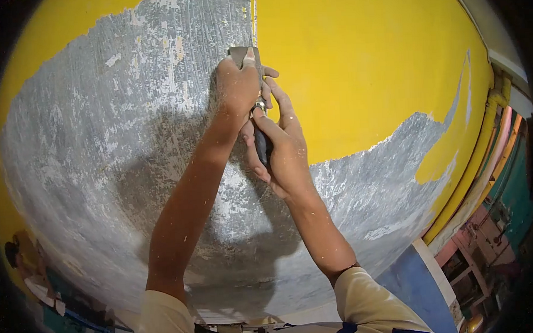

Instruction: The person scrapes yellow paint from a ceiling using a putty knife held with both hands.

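Observation:
A scraper (pixel 243 51) with a wide flat metal blade lies against the wall at the edge between scraped grey surface (pixel 175 70) and yellow paint (pixel 362 63). My left hand (pixel 239 85) presses on the blade, its fingers wrapped over it. Lower down, my right hand (pixel 283 139) holds the dark handle (pixel 261 137), with the thumb near the metal collar. The handle points down and the blade up. Pale flecks of dust cover both hands and forearms.
Yellow pipes (pixel 489 120) run down the right side. Beyond them are a pinkish metal frame (pixel 478 250) and green surfaces. A blue panel (pixel 414 284) stands at the lower right. Another person (pixel 32 260) is at the far lower left.

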The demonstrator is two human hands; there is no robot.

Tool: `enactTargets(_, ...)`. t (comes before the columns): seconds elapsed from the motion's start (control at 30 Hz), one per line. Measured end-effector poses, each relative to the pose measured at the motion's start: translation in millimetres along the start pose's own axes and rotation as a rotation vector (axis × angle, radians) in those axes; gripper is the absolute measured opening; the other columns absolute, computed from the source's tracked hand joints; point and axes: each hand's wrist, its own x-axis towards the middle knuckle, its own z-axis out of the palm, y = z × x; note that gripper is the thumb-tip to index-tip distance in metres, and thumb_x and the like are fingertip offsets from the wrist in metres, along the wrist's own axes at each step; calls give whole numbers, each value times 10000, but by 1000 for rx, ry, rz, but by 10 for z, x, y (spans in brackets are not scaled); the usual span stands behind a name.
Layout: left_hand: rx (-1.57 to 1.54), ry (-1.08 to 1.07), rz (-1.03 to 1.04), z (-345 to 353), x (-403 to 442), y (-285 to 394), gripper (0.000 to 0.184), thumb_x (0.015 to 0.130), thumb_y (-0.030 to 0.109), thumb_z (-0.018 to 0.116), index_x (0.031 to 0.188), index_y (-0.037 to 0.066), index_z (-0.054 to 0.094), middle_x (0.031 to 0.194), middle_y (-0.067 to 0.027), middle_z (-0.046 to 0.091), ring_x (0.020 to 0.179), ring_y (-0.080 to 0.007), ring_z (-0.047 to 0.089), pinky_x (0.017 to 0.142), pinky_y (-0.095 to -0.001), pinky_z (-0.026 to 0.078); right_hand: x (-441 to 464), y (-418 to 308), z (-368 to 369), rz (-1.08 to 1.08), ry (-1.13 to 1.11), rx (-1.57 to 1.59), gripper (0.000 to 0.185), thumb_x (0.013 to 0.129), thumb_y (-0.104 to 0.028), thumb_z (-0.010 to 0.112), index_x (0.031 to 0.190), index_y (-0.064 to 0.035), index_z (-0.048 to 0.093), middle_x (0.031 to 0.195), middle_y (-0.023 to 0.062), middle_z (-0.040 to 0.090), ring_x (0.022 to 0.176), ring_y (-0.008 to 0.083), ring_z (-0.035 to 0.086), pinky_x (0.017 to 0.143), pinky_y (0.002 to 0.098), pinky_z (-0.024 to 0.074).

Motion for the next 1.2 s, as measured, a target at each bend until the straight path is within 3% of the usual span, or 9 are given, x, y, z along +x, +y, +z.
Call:
enactTargets(0.13, -172, -73, 28, -22, -102, -138, 342, 1074, 204, 424, 1031, -81, 607, 884, -179, 708, 482, -128, 556, 391, -284, 469, -128, -79, 37, 28, 47, 25, 605, 1036, -105, 457, 1588, -88, 211, 722, 51, 505, 351, 76, 375, 294, 211, 276)
enactTargets(0.33, 22, -40, 15, -54, -53, -36, 354, 1065, 184, 420, 951, -94, 608, 900, -207, 727, 467, -129, 565, 403, -264, 473, -70, -58, 56, 46, 12, 27, 597, 1040, -107, 451, 1592, -115, 224, 702, 26, 468, 355, 62, 348, 294, 204, 256)
enactTargets(0.53, 56, 1, 195, -66, 156, 48, 357, 1044, 156, 431, 856, -94, 605, 980, -257, 739, 467, -144, 587, 389, -264, 463, 144, -73, 98, -24, -57, 95, 577, 1043, -111, 457, 1579, -77, 247, 700, 18, 458, 366, 56, 338, 304, 198, 252)
enactTargets(0.63, 64, -31, 230, -86, 255, 188, 382, 1041, 156, 420, 851, -112, 615, 963, -251, 741, 457, -151, 586, 384, -274, 470, 226, -137, 202, -56, -55, 122, 550, 1045, -122, 467, 1556, -43, 278, 701, 10, 454, 378, 50, 339, 322, 197, 252)
enactTargets(0.87, 150, 16, 205, -73, 719, 442, 430, 1040, 196, 436, 818, -125, 618, 927, -241, 741, 496, -187, 632, 390, -302, 489, 620, -301, 245, -102, -113, 126, 450, 1033, -125, 497, 1466, -63, 389, 703, 8, 462, 397, 42, 334, 340, 189, 259)
enactTargets(1.03, 154, -5, 186, -93, 353, 321, 403, 1041, 184, 429, 853, -120, 615, 834, -217, 719, 500, -189, 628, 390, -307, 484, 317, -217, 236, -38, -62, 116, 490, 1044, -124, 481, 1515, -87, 350, 718, 11, 473, 389, 42, 327, 321, 189, 248)
enactTargets(1.13, -6, 33, 171, -36, 168, 68, 392, 1038, 182, 442, 878, -110, 649, 787, -194, 701, 472, -179, 595, 389, -317, 473, 118, -108, 144, -19, -32, 123, 512, 1055, -125, 464, 1545, -97, 315, 727, 15, 474, 378, 42, 327, 309, 188, 245)
enactTargets(1.2, 56, 30, 160, -34, 181, 80, 388, 1044, 176, 449, 935, -140, 647, 856, -216, 715, 460, -169, 571, 384, -316, 459, 89, -68, 122, -17, 2, 105, 510, 1056, -125, 461, 1544, -94, 314, 724, 15, 470, 375, 42, 329, 309, 186, 246)
